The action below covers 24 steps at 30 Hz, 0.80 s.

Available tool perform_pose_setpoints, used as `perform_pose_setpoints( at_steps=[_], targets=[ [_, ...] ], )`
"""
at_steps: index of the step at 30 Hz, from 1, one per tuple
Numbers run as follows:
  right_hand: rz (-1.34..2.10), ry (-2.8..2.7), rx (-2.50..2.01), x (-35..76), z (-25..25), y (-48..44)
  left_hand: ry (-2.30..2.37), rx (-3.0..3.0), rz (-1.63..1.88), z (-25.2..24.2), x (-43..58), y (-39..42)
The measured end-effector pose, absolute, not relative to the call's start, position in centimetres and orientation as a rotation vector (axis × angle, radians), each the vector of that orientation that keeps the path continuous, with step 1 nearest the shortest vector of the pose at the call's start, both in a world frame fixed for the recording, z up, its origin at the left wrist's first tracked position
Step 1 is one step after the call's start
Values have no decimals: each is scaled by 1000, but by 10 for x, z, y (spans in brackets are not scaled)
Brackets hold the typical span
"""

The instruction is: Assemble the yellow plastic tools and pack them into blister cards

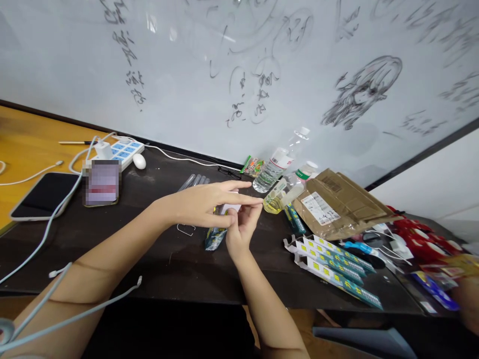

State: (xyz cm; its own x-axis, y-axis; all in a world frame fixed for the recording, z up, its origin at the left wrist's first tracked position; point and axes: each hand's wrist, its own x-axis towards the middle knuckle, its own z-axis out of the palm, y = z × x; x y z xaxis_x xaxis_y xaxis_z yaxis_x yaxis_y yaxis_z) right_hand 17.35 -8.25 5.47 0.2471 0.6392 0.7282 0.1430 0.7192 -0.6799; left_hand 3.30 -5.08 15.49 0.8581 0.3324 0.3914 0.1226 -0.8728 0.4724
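Note:
My left hand (200,202) reaches in from the left, palm down. Its fingers stretch to the right, and one fingertip meets the fingers of my right hand. Below it my right hand (240,230) is bent upward with thumb and fingers closed at the upper end of a small teal carton (216,238). A white flap of this carton shows between the hands; its upper part is mostly covered. Behind my left hand lie several clear plastic tubes (192,182). A thin bent white piece (186,230) rests on the dark table beside the carton.
Several teal-and-white cartons (337,269) lie at right, one more (294,219) beside the bottles. A water bottle (270,172), a bottle of yellow liquid (275,202) and a brown parcel (337,202) stand behind. Phones (44,196), a power strip (129,149) and white cables occupy the left.

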Motion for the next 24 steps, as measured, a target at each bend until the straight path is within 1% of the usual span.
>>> perform_pose_setpoints(
  at_steps=[6,9,13,15,20,22,24],
  targets=[
    [389,-1302,-802,179,55,-77,326,2567,717,150,39,-45],
    [489,-1366,-824,181,51,-72,331,2478,781,144,37,-32],
    [643,-1450,-886,183,39,-60,542,2241,951,133,27,-2],
    [757,-1452,-956,184,31,-53,654,2079,1017,128,18,14],
    [1294,-1340,-935,183,19,-45,852,1742,1243,124,-7,43],
    [1385,-1280,-892,180,19,-47,896,1652,1342,122,-15,49],
    [1371,-1228,-862,176,20,-51,921,1556,1427,119,-17,53]
  ],
)
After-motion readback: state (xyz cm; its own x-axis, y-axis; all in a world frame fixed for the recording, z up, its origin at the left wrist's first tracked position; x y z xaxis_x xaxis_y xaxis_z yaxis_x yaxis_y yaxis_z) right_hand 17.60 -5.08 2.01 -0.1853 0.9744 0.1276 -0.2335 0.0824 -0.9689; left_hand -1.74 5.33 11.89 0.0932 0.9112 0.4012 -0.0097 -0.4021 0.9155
